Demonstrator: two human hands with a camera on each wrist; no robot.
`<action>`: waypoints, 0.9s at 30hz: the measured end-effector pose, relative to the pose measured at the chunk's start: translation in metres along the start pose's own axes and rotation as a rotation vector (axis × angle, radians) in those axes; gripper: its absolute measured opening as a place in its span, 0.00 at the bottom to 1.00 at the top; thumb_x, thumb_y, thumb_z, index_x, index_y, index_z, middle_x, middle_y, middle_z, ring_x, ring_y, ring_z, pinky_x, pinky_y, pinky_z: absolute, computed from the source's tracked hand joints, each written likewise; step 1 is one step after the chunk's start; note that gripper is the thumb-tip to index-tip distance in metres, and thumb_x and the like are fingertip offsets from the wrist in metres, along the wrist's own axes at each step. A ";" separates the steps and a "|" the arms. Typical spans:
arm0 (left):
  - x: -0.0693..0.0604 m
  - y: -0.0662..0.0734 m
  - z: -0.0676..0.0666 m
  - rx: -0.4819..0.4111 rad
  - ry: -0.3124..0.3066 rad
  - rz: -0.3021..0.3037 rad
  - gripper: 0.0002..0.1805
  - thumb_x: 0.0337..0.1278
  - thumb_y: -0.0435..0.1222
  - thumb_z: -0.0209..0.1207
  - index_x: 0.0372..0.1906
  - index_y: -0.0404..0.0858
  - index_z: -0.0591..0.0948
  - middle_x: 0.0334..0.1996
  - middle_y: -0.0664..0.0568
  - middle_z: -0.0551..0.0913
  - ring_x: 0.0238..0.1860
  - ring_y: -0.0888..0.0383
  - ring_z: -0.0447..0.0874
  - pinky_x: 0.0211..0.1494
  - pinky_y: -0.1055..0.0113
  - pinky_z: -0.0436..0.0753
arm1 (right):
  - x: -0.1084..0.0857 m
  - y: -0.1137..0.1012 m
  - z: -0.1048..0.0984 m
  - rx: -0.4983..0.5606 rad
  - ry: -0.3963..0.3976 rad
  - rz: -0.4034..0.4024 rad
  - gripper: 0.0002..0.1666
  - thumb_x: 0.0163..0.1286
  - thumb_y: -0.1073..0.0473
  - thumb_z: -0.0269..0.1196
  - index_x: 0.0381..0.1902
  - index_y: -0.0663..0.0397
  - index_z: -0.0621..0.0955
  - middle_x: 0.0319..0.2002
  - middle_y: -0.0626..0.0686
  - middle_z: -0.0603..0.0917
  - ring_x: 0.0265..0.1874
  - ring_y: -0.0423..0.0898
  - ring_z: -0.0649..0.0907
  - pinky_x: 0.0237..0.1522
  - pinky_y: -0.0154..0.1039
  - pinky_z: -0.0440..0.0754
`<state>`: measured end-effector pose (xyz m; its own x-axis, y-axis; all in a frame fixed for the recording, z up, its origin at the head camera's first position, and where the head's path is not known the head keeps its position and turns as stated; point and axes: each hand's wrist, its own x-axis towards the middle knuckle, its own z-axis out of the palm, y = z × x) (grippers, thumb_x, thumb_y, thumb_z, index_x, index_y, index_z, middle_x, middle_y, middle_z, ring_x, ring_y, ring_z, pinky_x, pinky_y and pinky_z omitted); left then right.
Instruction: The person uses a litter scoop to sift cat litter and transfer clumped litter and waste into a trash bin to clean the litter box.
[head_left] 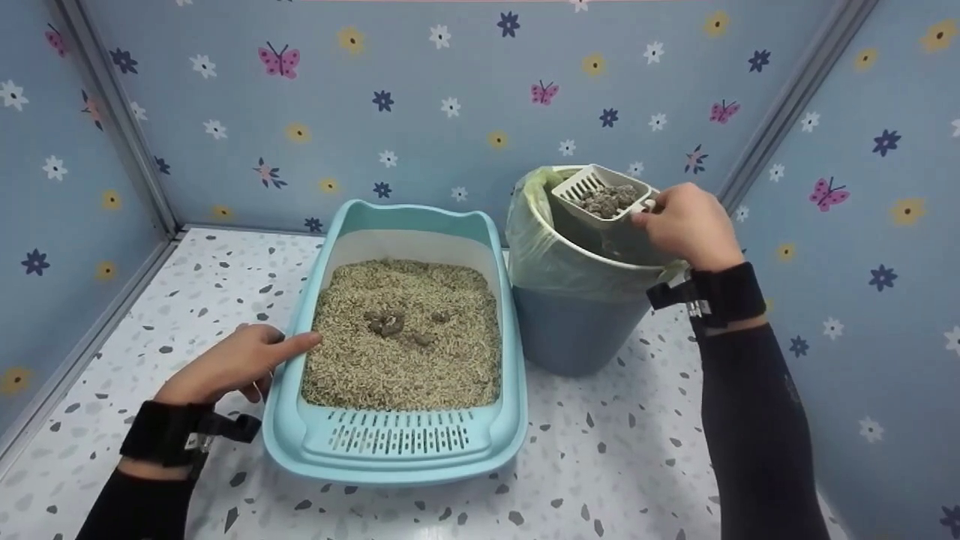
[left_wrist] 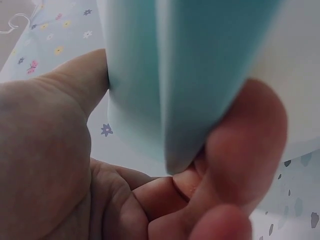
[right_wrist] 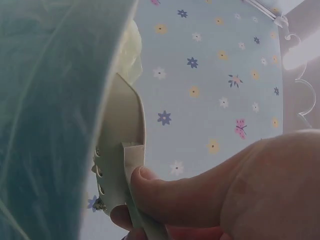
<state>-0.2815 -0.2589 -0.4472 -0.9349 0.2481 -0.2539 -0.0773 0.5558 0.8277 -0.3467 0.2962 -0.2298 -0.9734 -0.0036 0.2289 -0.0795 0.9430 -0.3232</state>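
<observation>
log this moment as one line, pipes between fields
right hand: holds white scoop of clumps at mouth of lined bin | left hand: grips side of litter box | litter: dark lumps on top

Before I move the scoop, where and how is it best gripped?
Probably by its handle, coming from the right, thumb against it, as the right hand pinches it. The scoop sits over the bin, open side up and loaded with clumps, its handle toward the right; gripping there should keep fingers off the load.
</observation>
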 end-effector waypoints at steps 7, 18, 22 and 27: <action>0.000 0.000 -0.001 0.004 0.000 -0.018 0.38 0.79 0.67 0.60 0.49 0.31 0.81 0.29 0.45 0.86 0.22 0.50 0.88 0.27 0.57 0.88 | 0.001 0.000 0.005 -0.035 0.003 -0.072 0.15 0.79 0.54 0.70 0.33 0.58 0.85 0.27 0.54 0.80 0.32 0.58 0.79 0.38 0.52 0.74; 0.000 -0.001 -0.002 0.021 0.006 -0.016 0.39 0.79 0.67 0.59 0.51 0.31 0.80 0.30 0.45 0.87 0.23 0.50 0.87 0.27 0.58 0.87 | -0.001 0.000 0.008 -0.083 0.049 -0.113 0.20 0.69 0.67 0.63 0.56 0.63 0.91 0.50 0.68 0.91 0.44 0.70 0.87 0.46 0.69 0.84; 0.000 -0.001 -0.002 0.018 0.004 -0.013 0.39 0.79 0.67 0.59 0.51 0.31 0.80 0.30 0.45 0.86 0.23 0.50 0.88 0.27 0.58 0.87 | -0.002 0.001 0.012 -0.115 0.113 -0.135 0.25 0.63 0.71 0.57 0.52 0.60 0.93 0.43 0.64 0.92 0.35 0.64 0.83 0.34 0.62 0.80; 0.000 -0.001 -0.001 0.021 0.005 -0.009 0.39 0.79 0.67 0.59 0.52 0.30 0.80 0.31 0.45 0.87 0.24 0.50 0.88 0.26 0.60 0.85 | -0.002 0.000 0.016 -0.145 0.153 -0.144 0.27 0.60 0.74 0.54 0.50 0.62 0.93 0.42 0.64 0.92 0.33 0.62 0.83 0.31 0.62 0.79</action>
<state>-0.2820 -0.2605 -0.4477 -0.9358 0.2391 -0.2590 -0.0785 0.5749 0.8144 -0.3481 0.2909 -0.2448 -0.9094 -0.1014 0.4033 -0.1726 0.9743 -0.1444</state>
